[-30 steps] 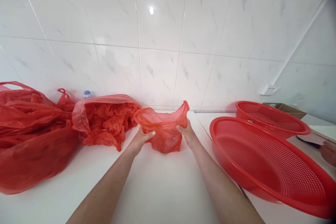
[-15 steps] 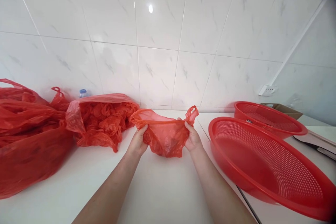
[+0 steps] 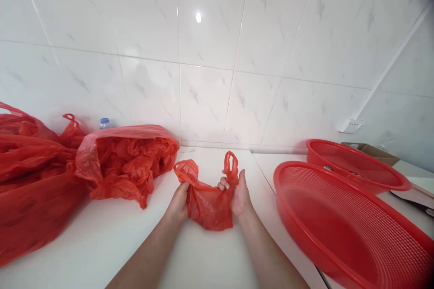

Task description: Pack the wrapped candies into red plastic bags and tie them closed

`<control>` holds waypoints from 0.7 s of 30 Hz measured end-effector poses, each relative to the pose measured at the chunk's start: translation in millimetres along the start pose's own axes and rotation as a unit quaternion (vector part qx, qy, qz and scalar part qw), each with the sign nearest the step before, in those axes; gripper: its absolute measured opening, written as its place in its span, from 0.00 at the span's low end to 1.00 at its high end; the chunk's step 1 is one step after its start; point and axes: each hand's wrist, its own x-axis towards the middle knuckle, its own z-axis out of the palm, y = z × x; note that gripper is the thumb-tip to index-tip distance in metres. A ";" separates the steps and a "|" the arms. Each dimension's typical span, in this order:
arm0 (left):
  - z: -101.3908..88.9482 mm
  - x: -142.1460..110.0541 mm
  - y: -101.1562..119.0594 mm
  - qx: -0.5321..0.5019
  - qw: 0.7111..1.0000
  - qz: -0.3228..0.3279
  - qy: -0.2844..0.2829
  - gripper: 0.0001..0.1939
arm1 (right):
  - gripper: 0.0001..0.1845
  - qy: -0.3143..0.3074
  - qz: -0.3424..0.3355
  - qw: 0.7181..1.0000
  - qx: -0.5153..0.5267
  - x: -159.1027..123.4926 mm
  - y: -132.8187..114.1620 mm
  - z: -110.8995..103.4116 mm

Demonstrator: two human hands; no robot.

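Between my hands, over the white table [image 3: 203,262], is a thin red plastic bag [image 3: 210,210] with two loop handles standing up. My left hand [image 3: 179,202] grips its left side just below the handle, fingers closed on the film. My right hand [image 3: 240,194] holds the right side, the fingers curled behind and around the gathered film with the thumb raised. To the left, a larger red bag [image 3: 86,156] lies on its side with its mouth towards me, stuffed with crumpled red plastic bags [image 3: 134,167].
A big full red bag [image 3: 30,207] fills the far left. Behind the bags shows a blue-capped bottle [image 3: 105,123]. On the right are a red perforated basket [image 3: 325,216] and a second red basket [image 3: 356,158], with a cardboard box [image 3: 376,152] and a wall socket [image 3: 351,125] beyond.
The bag's wide-stretched mouth has narrowed as my hands came closer together and lower in view. My right thumb has lifted and the bag's right side is bunched. The view has tilted slightly.
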 end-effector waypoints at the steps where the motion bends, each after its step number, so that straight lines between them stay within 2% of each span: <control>1: 0.3 -1.3 0.5 -0.006 1.000 -0.007 -0.009 0.09 | 0.28 -0.006 0.011 1.000 -0.005 -0.3 0.0 0.0; 4: 2.5 -5.6 2.9 -0.006 0.999 -0.017 -0.035 0.12 | 0.18 -0.033 0.059 0.996 -0.056 -3.0 0.9 1.5; 7: 6.2 -9.9 5.6 0.053 0.998 0.028 -0.002 0.12 | 0.14 -0.061 0.074 0.985 -0.142 -7.6 4.8 6.7; 9: 9.6 -13.5 7.4 0.082 0.995 0.053 0.022 0.12 | 0.22 -0.089 0.071 0.976 -0.185 -10.9 8.9 12.6; 11: 13.7 -18.0 8.1 0.107 0.993 0.052 0.011 0.12 | 0.31 -0.127 0.073 0.966 -0.214 -13.6 13.7 19.6; 13: 17.8 -22.7 6.7 0.141 0.989 0.046 -0.015 0.10 | 0.30 -0.144 0.061 0.961 -0.230 -15.3 18.7 26.0; 15: 20.9 -26.2 2.8 0.173 0.983 0.045 -0.040 0.07 | 0.23 -0.123 0.042 0.962 -0.241 -15.4 23.2 29.6; 18: 22.2 -28.9 -4.3 0.204 0.974 0.083 -0.055 0.07 | 0.12 -0.032 0.020 0.966 -0.255 -11.4 27.1 26.8; 21: 21.2 -31.4 -8.2 0.237 0.958 0.155 -0.039 0.14 | 0.11 0.056 -0.008 0.967 -0.248 -3.8 26.7 17.1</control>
